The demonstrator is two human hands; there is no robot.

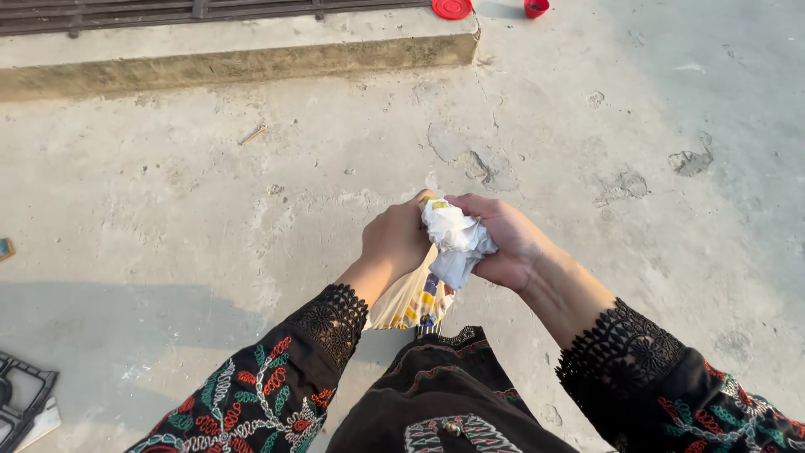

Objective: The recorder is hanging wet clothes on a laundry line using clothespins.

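Head view, looking down onto a grey concrete floor (pixel 587 277), sunlit, with a shadow band across the near left.

Left hand (pixel 397 239): back of hand up, fingers curled together and clamped on the top of a plastic bag (pixel 417 298). Thumb just visible at the far edge of the grip. Right hand (pixel 503 239): palm turned inward, fingers curled round a bunched white wad (pixel 457 239) of the same bag, closed on it. Both hands meeting at the centre of the frame, knuckles almost touching across the wad.

Bag: white, crumpled at the gathered top; lower part hanging down below the left hand, pale yellow with small coloured patches. Held off the floor, directly above the dark garment (pixel 444 394) at the near edge. Contents cannot be told.

Sleeves (pixel 268 386): black, lace-edged cuffs, red, green and white embroidery on both forearms.

Surroundings: raised concrete curb (pixel 235 63) along the far left, dark metal grating (pixel 168 13) behind it. Red round lid (pixel 452 7) and small red cup (pixel 536 7) on the floor at the far edge, well apart from the hands. Small stick (pixel 252 134) on the floor, far left of the hands. Black metal grid object (pixel 23 403) at the near left corner, partly cut off. Patched, pitted marks in the concrete far right of the hands.
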